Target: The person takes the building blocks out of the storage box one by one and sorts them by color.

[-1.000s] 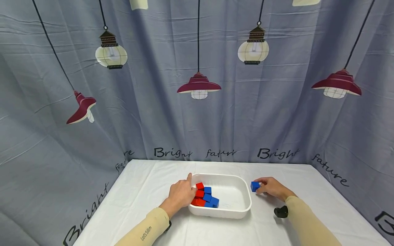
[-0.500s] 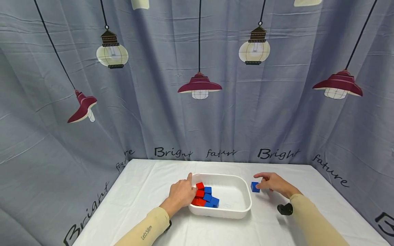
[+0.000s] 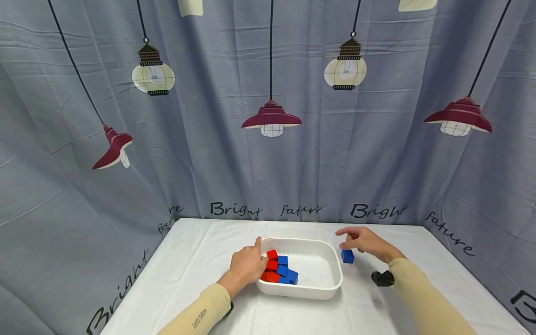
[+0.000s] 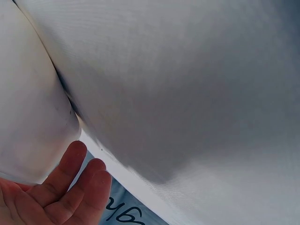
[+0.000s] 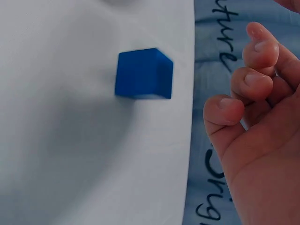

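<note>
A white plastic tray (image 3: 299, 292) holds several red cubes (image 3: 271, 265) and blue cubes (image 3: 282, 270), bunched at its left end. My left hand (image 3: 244, 264) grips the tray's left side, thumb over the rim and index finger along the far left corner. In the left wrist view, fingers of the left hand (image 4: 70, 192) lie beside the tray's outer wall (image 4: 33, 93). A single blue cube (image 3: 347, 256) sits on the table just right of the tray. Above and behind it hovers my right hand (image 3: 368, 243), index finger extended, other fingers loosely curled, holding nothing. The right wrist view shows this cube (image 5: 143, 74) apart from the fingers.
White cloth covers the table (image 3: 201, 260). A grey-blue curtain (image 3: 217, 116) printed with lamps and lettering hangs behind and at both sides. A black wrist device (image 3: 383, 278) sits at the right sleeve (image 3: 423, 288).
My right hand has let go of the blue cube and lifted up and slightly away from it. The cube stays on the table. The left hand and tray have not moved.
</note>
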{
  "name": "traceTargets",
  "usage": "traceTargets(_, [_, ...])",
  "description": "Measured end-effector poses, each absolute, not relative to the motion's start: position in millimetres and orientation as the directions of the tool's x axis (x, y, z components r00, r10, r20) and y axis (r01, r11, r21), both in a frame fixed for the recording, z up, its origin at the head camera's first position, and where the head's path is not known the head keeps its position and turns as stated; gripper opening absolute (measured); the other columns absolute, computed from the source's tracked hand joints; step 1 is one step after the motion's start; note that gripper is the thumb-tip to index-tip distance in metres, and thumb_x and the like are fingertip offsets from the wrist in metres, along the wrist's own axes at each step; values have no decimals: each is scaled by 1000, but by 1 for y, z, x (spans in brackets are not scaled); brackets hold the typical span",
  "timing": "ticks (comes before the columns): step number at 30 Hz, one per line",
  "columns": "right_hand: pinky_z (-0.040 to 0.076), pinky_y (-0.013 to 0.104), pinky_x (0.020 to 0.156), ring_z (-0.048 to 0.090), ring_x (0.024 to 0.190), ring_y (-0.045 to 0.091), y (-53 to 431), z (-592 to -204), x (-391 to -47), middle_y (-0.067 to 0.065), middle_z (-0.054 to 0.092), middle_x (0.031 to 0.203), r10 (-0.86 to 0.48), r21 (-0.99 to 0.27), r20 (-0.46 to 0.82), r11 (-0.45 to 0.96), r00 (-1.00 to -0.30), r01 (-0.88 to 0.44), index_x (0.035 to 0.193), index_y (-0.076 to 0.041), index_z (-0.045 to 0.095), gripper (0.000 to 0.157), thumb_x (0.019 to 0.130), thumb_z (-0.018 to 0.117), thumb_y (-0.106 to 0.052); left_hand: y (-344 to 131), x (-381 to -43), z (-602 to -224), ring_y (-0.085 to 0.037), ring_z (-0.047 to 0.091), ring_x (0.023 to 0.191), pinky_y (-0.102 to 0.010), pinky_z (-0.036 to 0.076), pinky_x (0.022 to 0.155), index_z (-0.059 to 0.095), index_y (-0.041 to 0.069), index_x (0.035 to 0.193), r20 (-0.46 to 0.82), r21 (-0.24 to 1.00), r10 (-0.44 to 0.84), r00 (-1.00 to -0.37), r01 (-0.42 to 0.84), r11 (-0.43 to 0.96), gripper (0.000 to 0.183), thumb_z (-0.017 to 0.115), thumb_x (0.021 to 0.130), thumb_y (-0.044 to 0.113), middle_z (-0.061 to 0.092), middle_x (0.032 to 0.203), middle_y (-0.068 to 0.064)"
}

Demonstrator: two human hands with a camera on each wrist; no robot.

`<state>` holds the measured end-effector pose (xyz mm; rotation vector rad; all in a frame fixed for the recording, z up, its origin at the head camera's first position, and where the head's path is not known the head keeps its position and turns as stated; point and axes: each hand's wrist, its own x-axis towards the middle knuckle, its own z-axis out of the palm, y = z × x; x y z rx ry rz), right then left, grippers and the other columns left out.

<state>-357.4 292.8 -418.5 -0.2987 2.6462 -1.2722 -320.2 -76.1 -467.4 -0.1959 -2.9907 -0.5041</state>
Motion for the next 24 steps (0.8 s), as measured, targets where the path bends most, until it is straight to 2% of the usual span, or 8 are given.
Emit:
traceTargets(12, [39, 28, 63, 50, 75, 17, 274, -399, -361, 3, 55, 84, -315, -777, -67, 612, -947, -149, 131, -10, 63, 55, 84, 79, -34, -75, -320, -468, -29, 66, 104, -50, 54, 90, 40, 7, 154, 114, 311, 99, -989, 130, 942, 68, 60, 95, 36, 70, 120, -12])
traceTargets(24, [36, 28, 59, 44, 68, 17, 249, -378, -360, 4, 52, 81, -402, -792, -37, 570, -915, -219, 133, -5, 61, 55, 87, 77, -30, -76, -320, -468, -27, 67, 100, -49, 55, 88, 42, 12, 154, 146, 294, 118, -982, 157, 943, 67, 60, 94, 37, 71, 116, -10])
